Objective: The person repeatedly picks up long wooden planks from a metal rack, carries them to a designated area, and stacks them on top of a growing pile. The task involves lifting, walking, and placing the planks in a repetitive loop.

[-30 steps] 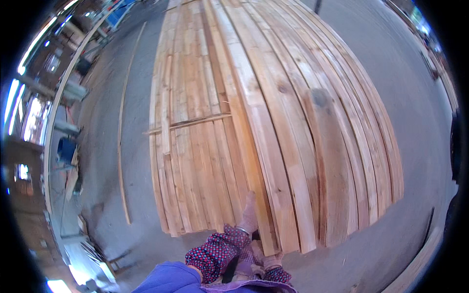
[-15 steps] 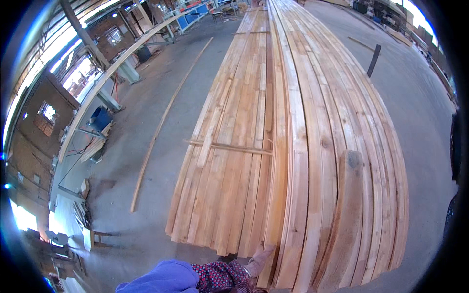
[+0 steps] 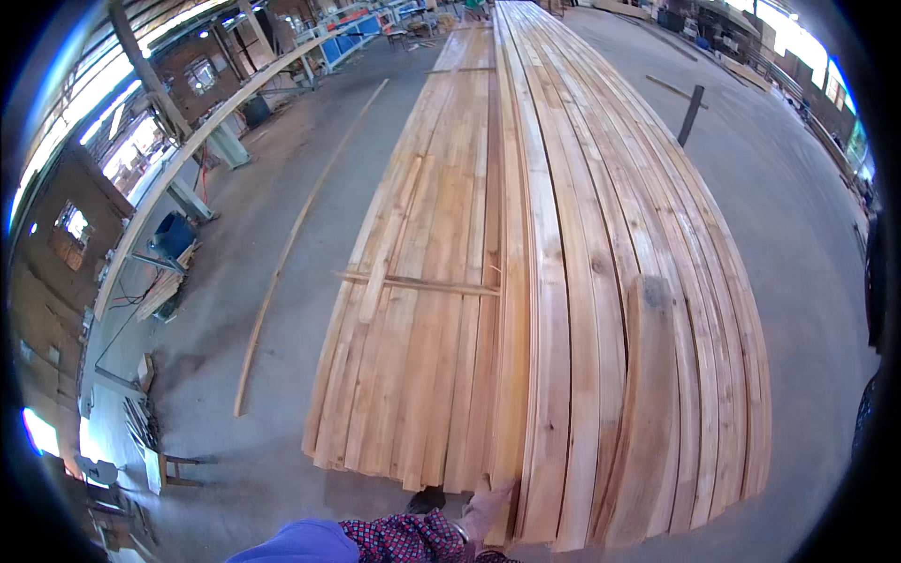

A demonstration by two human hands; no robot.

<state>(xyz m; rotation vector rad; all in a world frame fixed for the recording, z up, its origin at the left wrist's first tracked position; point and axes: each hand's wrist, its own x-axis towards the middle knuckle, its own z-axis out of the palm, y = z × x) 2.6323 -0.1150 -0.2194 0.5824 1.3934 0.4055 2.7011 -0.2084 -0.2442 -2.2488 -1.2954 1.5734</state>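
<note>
Head view: the grey floor (image 3: 291,432) is the largest thing, with open strips running along both sides; the right-hand strip is broken by an upright dark post (image 3: 692,115) just beside the stack's edge. Between them lies the long stack of boards (image 3: 404,375), narrowing toward the far end. Its near ends are uneven, stepping out at different lengths, and its right part stands higher than the left. Far left, a long pale rail (image 3: 174,164) on legs bounds the floor there, well apart from the stack. Along the inner edge of the higher part runs the orange-tinted board (image 3: 511,375), its near end close to the lower middle of the view. On top to the right lies a thick rough plank (image 3: 648,394), lengthwise. A thin strip (image 3: 305,220) lies on the floor between rail and stack, splitting that open room lengthwise. Across the lower boards rests a crosspiece (image 3: 427,283), its left end jutting past the edge. Smallest, the left hand (image 3: 481,511) is at the orange-tinted board's near end; whether its fingers pinch the wood or merely rest there, I cannot tell.
</note>
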